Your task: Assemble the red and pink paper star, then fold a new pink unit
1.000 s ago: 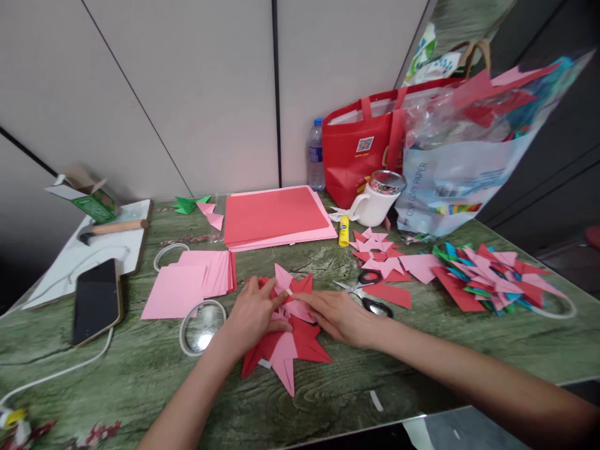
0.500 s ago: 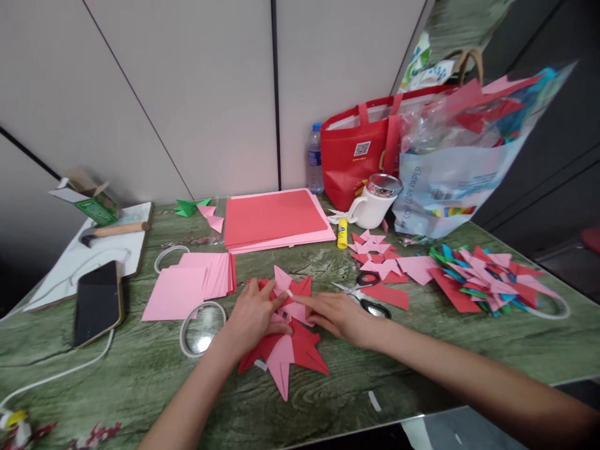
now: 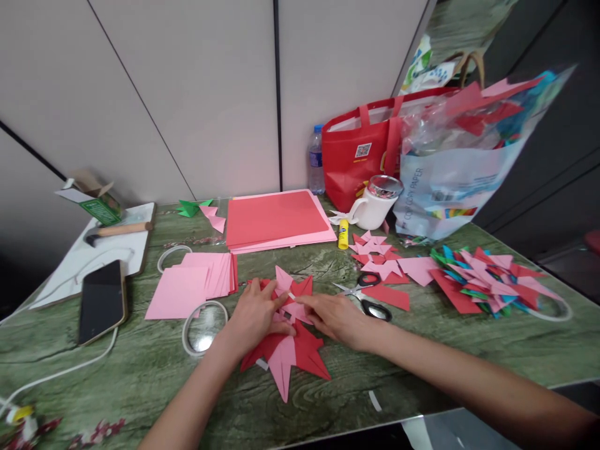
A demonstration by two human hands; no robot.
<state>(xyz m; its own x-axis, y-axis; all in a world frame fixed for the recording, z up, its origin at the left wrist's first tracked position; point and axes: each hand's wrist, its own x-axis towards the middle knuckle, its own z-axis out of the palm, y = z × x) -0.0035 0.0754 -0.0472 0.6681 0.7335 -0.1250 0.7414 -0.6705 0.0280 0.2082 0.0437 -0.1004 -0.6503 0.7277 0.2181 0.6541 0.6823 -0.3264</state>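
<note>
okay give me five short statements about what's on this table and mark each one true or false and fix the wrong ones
1. The left hand touches the pink-and-red paper star. True.
2. The star hangs in the air. False: it lies on the table.
3. The glue stick is beside the white mug. True.
4. The mug lies on its side. False: it stands upright.
5. The scissors lie near the right hand. True.

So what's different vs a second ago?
The paper star's lower point has swung slightly left. The right hand has curled its fingers somewhat, index finger extended toward the white strip. Nothing visibly taken hold of or let go. Unchanged: the left hand on the star, the scissors and the glue stick.
</note>
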